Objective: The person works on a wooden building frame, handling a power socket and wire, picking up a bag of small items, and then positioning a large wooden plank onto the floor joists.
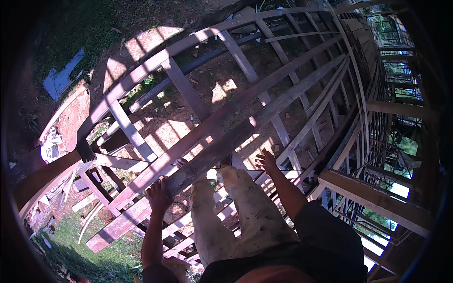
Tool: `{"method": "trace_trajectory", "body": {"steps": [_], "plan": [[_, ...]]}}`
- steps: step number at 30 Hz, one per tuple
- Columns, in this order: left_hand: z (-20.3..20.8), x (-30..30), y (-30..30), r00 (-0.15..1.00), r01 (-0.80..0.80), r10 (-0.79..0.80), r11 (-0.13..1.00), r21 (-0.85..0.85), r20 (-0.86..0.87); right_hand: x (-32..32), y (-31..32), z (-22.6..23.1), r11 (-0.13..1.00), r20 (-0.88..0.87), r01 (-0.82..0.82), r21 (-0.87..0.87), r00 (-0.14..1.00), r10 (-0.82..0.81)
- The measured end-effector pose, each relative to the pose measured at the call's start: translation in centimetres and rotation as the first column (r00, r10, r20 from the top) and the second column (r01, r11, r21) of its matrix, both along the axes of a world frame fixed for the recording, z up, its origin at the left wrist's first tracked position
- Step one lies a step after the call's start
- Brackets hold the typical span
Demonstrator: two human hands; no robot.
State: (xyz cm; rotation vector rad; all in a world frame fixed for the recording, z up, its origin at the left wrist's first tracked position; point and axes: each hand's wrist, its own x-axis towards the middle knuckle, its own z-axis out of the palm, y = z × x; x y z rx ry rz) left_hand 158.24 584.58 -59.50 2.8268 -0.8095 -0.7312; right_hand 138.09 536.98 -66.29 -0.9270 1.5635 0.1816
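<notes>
Where left hand (159, 197) rests, plank (212, 153), seemingly beneath

Openings between the crosspieces (184, 87) allowed passage down toward the ground (222, 92). The wide plank (210, 155) under the left hand (159, 194) blocked direct descent there, and a parallel beam (212, 123) narrowed the gap beyond it. The person's legs (247, 203) occupied the space between the forearms. A thick beam (377, 200) obstructed travel rightward.

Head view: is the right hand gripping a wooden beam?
No, the right hand is spread open, while the left hand is on a long, straight brown wooden beam.
</notes>
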Motion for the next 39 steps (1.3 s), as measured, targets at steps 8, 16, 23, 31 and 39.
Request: {"method": "trace_trajectory", "body": {"steps": [8, 16, 23, 31, 39], "plan": [[2.4, 1.3, -1.3, 0.999, 0.037, -0.034, 0.996, 0.085, -0.034, 5.9, -7.4, -3.4, 0.921, 0.28, 0.372, 0.116, 0.877, -0.39], [4.0, 0.3, -1.8, 0.997, 0.009, -0.001, 0.996, 0.094, -0.081, 9.9, -8.8, -3.1, 0.888, 0.134, 0.394, 0.236, 0.892, -0.431], [4.6, 2.0, -1.2, 0.972, -0.052, 0.068, 0.996, 0.077, -0.226, 9.5, -8.3, -7.0, 0.88, 0.508, 0.252, 0.404, 0.738, -0.444], [3.9, 1.4, 0.5, 0.945, -0.13, 0.221, 0.931, 0.341, -0.242, 12.7, -3.2, -4.3, 0.852, 0.507, 0.323, 0.412, 0.696, -0.509], [1.6, 4.8, 3.8, 0.938, -0.103, 0.23, 0.899, 0.426, -0.259, 15.9, -0.1, -5.5, 0.878, 0.591, 0.306, 0.368, 0.652, -0.475]]}}
